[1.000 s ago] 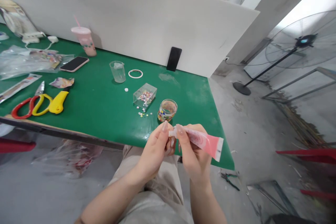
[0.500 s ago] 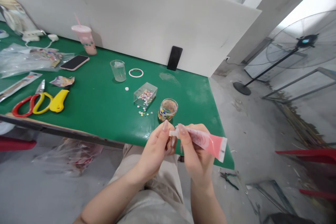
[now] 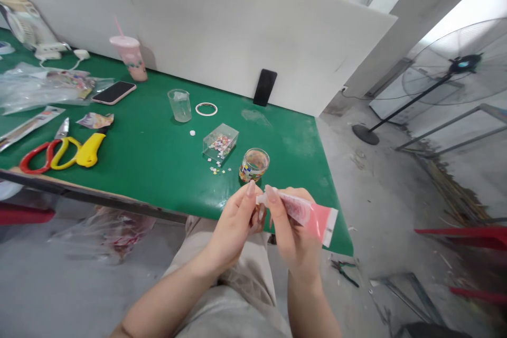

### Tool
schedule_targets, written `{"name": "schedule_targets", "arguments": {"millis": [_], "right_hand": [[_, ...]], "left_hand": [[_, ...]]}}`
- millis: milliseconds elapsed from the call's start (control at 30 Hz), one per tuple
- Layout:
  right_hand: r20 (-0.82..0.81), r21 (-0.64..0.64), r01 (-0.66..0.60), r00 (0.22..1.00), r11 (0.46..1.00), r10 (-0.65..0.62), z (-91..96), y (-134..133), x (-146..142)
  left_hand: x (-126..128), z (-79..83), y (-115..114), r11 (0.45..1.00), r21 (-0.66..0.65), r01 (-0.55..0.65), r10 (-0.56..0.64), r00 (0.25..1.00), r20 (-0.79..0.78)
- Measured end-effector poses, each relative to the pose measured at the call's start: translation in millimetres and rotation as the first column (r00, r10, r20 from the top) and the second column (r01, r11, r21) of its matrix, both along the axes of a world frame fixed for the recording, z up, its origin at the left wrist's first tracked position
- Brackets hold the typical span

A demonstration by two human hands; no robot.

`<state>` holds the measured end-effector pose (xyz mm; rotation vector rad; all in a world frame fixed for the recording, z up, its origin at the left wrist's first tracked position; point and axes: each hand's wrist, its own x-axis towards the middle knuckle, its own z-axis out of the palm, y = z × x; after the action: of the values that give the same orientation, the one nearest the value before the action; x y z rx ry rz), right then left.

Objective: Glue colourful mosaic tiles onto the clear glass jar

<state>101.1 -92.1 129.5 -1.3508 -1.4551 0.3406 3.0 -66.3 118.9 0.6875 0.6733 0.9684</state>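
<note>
My right hand [image 3: 291, 232] grips a pink tube [image 3: 312, 216] near its neck, over the front edge of the green table [image 3: 158, 169]. My left hand [image 3: 237, 222] pinches the white tip of the tube with its fingers closed. Just beyond my hands stands a small round jar [image 3: 254, 164] with colourful pieces. A clear plastic box [image 3: 220, 142] of small bits lies left of the jar, with a few bits scattered in front of it.
A clear cup [image 3: 179, 105], a white ring [image 3: 206, 109], a pink drink cup [image 3: 130, 57], two phones [image 3: 114, 92] [image 3: 265, 87], scissors [image 3: 59, 150] and plastic bags [image 3: 43, 87] lie on the table. A white board [image 3: 222, 26] backs it. A standing fan [image 3: 455, 63] is at the right. Pliers [image 3: 344, 269] lie on the floor.
The hands and tube have stayed nearly in place; the tube's flat end dipped slightly. The view shifted a little.
</note>
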Motion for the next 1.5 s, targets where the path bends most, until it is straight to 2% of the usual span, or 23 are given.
{"name": "schedule_targets", "arguments": {"millis": [133,200,333,433,500,567,633,700,800,933,1000,1067,1100,1133,1167,1200,1267,1333,1400,1500], "right_hand": [[0.052,0.053,-0.024,0.998,0.998,0.021,3.7,2,-1],[0.034,0.097,0.023,0.999,0.995,-0.026,3.6,4,-1],[-0.223,0.101,0.233,0.953,0.967,-0.206,-0.6,9,7],[-0.433,-0.016,0.231,0.875,0.973,-0.214,-14.1,15,25],[-0.538,-0.157,0.161,0.814,0.974,-0.221,-31.8,21,42],[-0.587,-0.322,0.056,0.771,0.945,-0.246,-55.3,28,60],[-0.561,-0.484,-0.032,0.778,0.875,-0.282,-80.4,36,75],[-0.476,-0.566,-0.041,0.832,0.823,-0.285,-102.5,45,84],[-0.381,-0.599,-0.026,0.888,0.801,-0.256,-124.0,58,88],[-0.293,-0.618,0.003,0.927,0.786,-0.234,-131.4,66,91],[-0.215,-0.638,0.041,0.949,0.769,-0.230,-127.2,64,98],[-0.091,-0.642,0.122,0.968,0.757,-0.233,-118.7,59,105],[-0.027,-0.613,0.177,0.969,0.770,-0.245,-113.6,57,107],[-0.017,-0.560,0.190,0.970,0.806,-0.241,-108.7,57,105],[-0.049,-0.489,0.166,0.975,0.856,-0.217,-104.5,58,101],[-0.093,-0.433,0.091,0.985,0.897,-0.144,-101.6,61,94],[-0.128,-0.335,0.017,0.990,0.942,-0.063,-101.5,71,73],[-0.166,-0.271,-0.004,0.985,0.962,-0.043,-108.8,84,49],[-0.260,-0.260,-0.016,0.964,0.965,-0.054,-120.3,96,30],[-0.422,-0.256,-0.071,0.905,0.964,-0.046,-135.8,110,17]], "left_hand": [[0,1.6,0,1.000,0.007,-0.003,0.003,1.000,0.005],[-1,3.0,0,1.000,0.000,0.002,-0.002,1.000,0.029],[-4,4.4,-1,1.000,-0.007,0.027,-0.026,0.997,0.071],[-6,3.1,-1,0.996,-0.020,0.090,-0.088,0.991,0.099],[-8,1.5,0,0.987,-0.033,0.156,-0.150,0.979,0.141],[-10,-0.4,1,0.973,-0.048,0.227,-0.214,0.957,0.197],[-12,-2.2,3,0.952,-0.064,0.298,-0.274,0.928,0.252],[-13,-3.8,4,0.932,-0.073,0.354,-0.318,0.899,0.299],[-11,-5.7,5,0.922,-0.067,0.381,-0.337,0.877,0.343],[-8,-8.5,6,0.934,-0.079,0.349,-0.308,0.896,0.321],[-9,-11.1,7,0.947,-0.088,0.308,-0.278,0.927,0.253],[-11,-15.8,9,0.974,-0.082,0.210,-0.199,0.972,0.124],[-13,-19.0,9,0.988,-0.070,0.139,-0.136,0.990,0.045],[-14,-22.7,10,0.997,-0.049,0.063,-0.064,0.997,-0.035],[-16,-26.8,11,1.000,-0.021,-0.009,0.006,0.995,-0.103],[-17,-31.0,11,0.998,0.009,-0.067,0.067,0.986,-0.155],[-19,-38.3,12,0.990,0.050,-0.129,0.137,0.969,-0.205],[-20,-42.9,12,0.988,0.049,-0.148,0.155,0.964,-0.215],[-20,-44.3,12,0.988,0.034,-0.153,0.156,0.961,-0.227],[-21,-42.8,14,0.989,0.045,-0.143,0.150,0.954,-0.261]]}}
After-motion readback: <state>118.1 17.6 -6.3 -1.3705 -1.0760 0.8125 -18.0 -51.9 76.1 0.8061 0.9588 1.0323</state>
